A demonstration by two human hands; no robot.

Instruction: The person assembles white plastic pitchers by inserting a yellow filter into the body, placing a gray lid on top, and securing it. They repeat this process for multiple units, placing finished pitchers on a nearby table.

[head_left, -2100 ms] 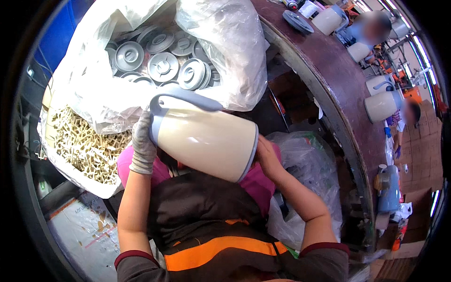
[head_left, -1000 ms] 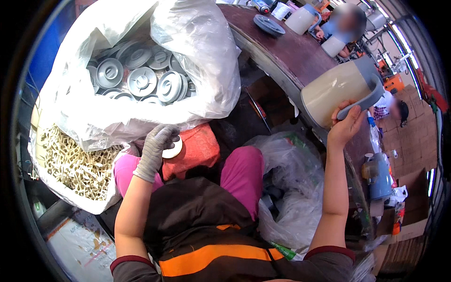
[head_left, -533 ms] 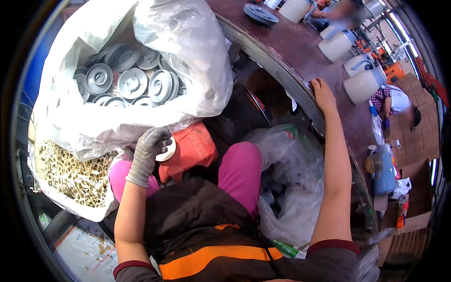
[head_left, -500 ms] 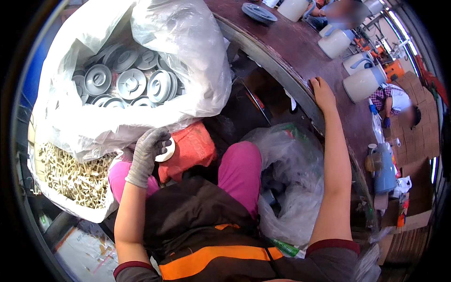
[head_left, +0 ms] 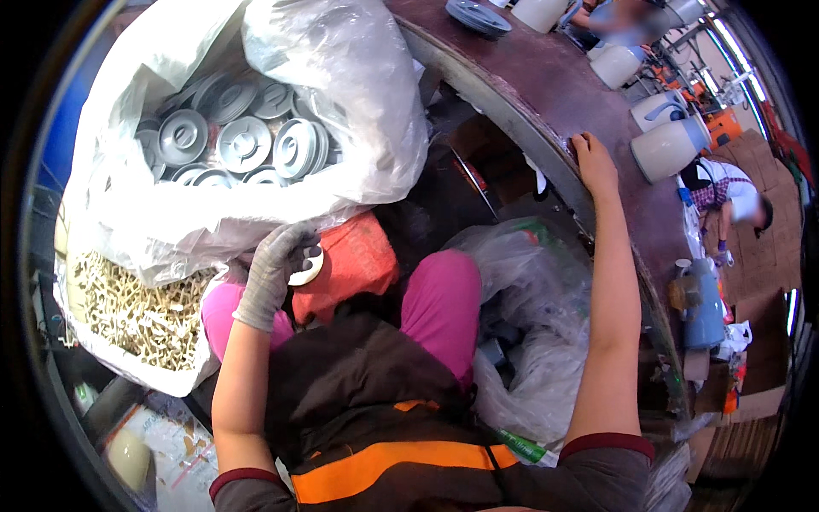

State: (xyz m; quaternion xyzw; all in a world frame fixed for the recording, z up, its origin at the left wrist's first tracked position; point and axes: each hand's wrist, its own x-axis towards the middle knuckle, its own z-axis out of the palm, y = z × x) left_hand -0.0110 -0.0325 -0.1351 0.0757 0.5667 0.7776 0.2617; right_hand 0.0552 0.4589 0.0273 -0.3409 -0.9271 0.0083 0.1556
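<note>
My left hand point(head_left: 281, 260), in a grey work glove, is closed with its fingers curled around a round cream-coloured piece point(head_left: 309, 268). Only the piece's curved edge shows past the fingers, just in front of a red cloth bundle point(head_left: 350, 260). Beyond that hand, a large white plastic bag point(head_left: 247, 205) holds several grey round lids point(head_left: 243, 143). My bare right hand point(head_left: 595, 164) holds nothing. It rests on the edge of the dark red table point(head_left: 546, 85) with its fingers apart.
An open sack of small beige hook-like parts point(head_left: 136, 316) stands at my left. A clear plastic bag point(head_left: 542, 341) lies by my right knee. White-and-blue jugs point(head_left: 671, 149) and stacked grey-blue discs point(head_left: 479, 17) stand on the table. A co-worker point(head_left: 729, 196) is beyond it.
My hands hold nearly the same places, with the cream piece still in the left. A cream rounded object has come into view at the lower left. The far co-worker has shifted posture.
</note>
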